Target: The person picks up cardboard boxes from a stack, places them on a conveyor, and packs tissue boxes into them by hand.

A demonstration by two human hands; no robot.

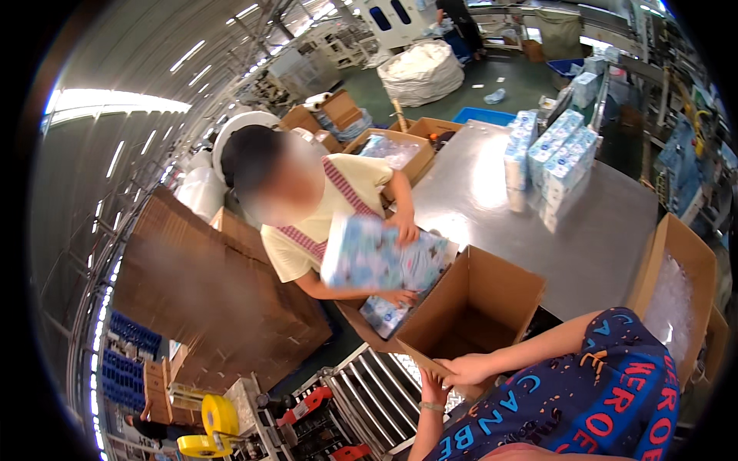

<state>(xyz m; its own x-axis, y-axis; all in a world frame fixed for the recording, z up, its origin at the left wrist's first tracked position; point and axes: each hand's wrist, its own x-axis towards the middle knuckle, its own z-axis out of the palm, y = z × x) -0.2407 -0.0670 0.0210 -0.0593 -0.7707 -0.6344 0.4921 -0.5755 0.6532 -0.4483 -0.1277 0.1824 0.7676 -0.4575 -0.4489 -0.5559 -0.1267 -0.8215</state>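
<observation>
An open cardboard box [492,288] stands before me, with its inside bare to the bottom as far as I can see. My right hand [467,369] is closed on the rim at the box's near corner. Just below it, my left hand [433,389], with a band at the wrist, grips the same edge; part of its fingers is hidden. Across from me a co-worker [338,200] holds a blue-and-white plastic-wrapped pack [377,257] in both hands. Under that pack, similar packs [383,313] lie in another open carton beside my box.
Several blue-and-white packs [565,154] stand on the metal table [477,192]. A roller conveyor [373,399] runs below, beside a tape machine with yellow rolls [219,415]. Stacked flat cardboard [207,296] rises at left. At right is a carton with clear plastic [669,307].
</observation>
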